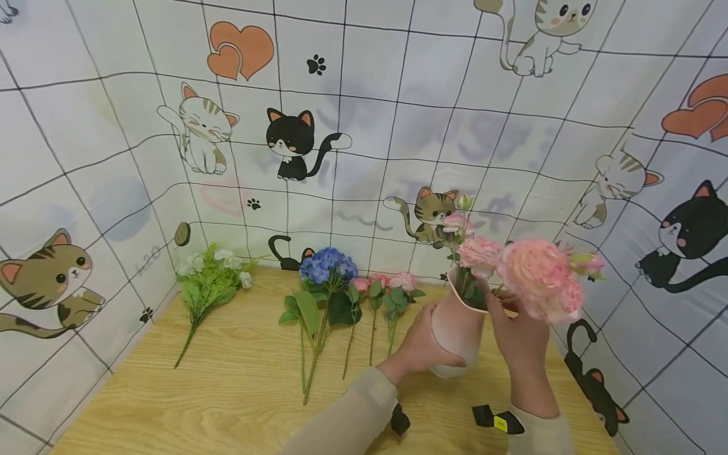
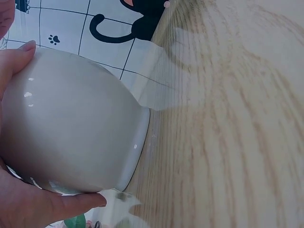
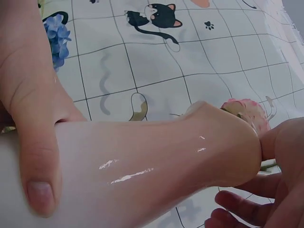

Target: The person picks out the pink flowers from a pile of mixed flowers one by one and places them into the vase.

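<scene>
A pink-and-white vase (image 1: 463, 332) leans slightly to the left in the head view, its base (image 2: 137, 147) at the wooden table. My left hand (image 1: 421, 341) grips the vase round its body, with the thumb (image 3: 40, 175) across the near side. At the rim, my right hand (image 1: 520, 344) pinches the stem of a large pink flower (image 1: 540, 278), whose blooms hang over the right side. Another pink flower (image 1: 479, 253) with a bud stands in the vase mouth. The right fingertips are partly hidden behind the rim in the right wrist view.
On the wooden table (image 1: 227, 392) lie a white-flowered green sprig (image 1: 207, 284), a blue hydrangea (image 1: 327, 268) and several pink flowers (image 1: 400, 282). Black pieces (image 1: 483, 416) lie by the right wrist. A cat-printed cloth (image 1: 375, 139) hangs behind and at both sides.
</scene>
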A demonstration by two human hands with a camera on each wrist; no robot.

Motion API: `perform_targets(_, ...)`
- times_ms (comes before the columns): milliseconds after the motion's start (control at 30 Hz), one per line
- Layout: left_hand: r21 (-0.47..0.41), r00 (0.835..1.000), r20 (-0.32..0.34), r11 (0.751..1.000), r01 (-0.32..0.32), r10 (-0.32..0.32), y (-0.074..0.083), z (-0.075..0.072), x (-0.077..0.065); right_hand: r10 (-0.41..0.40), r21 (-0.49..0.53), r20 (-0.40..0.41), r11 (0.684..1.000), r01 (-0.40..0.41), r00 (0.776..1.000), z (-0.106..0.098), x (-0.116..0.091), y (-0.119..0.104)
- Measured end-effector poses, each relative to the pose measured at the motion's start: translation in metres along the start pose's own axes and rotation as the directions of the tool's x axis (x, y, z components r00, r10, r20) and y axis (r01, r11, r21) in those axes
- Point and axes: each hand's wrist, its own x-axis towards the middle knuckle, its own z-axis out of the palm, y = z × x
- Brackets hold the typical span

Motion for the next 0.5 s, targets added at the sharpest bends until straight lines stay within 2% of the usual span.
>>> perform_targets(67,0.000,1.000,-0.004,1.000,0.001,-0.001,0.0002,-0.0002,0.0001,0.017,-0.007,0.038,1.000,-0.017,0.999,-0.0004,-0.0009,-0.0002)
perform_targets(167,-0.002,1.000,-0.006,1.000,-0.002,0.002,0.0004,-0.0003,0.0003,0.100,-0.067,0.137,0.994,-0.091,0.986,-0.0024,-0.0011,-0.0026)
perform_targets(300,0.004,1.000,-0.001,1.000,-0.002,0.002,0.0014,-0.0005,0.0001,0.232,-0.186,0.278,0.965,-0.185,0.932,-0.0073,0.0022,-0.0060)
perform_targets(400,0.006,1.000,0.003,1.000,0.000,0.000,0.0025,-0.0010,-0.0006,0.258,-0.232,0.352,0.955,-0.183,0.900,-0.0094,0.0043,-0.0071)
perform_targets(433,0.006,1.000,0.005,1.000,-0.001,0.001,0.0027,-0.0011,-0.0009,0.244,-0.236,0.364,0.958,-0.165,0.899,-0.0092,0.0042,-0.0068)
perform_targets(467,0.004,1.000,0.005,1.000,-0.005,0.005,0.0029,-0.0013,-0.0012,0.210,-0.229,0.359,0.964,-0.132,0.909,-0.0084,0.0032,-0.0067)
perform_targets(500,0.003,1.000,0.005,1.000,-0.007,0.007,0.0031,-0.0015,-0.0014,0.132,-0.195,0.336,0.978,-0.068,0.932,-0.0065,0.0026,-0.0065)
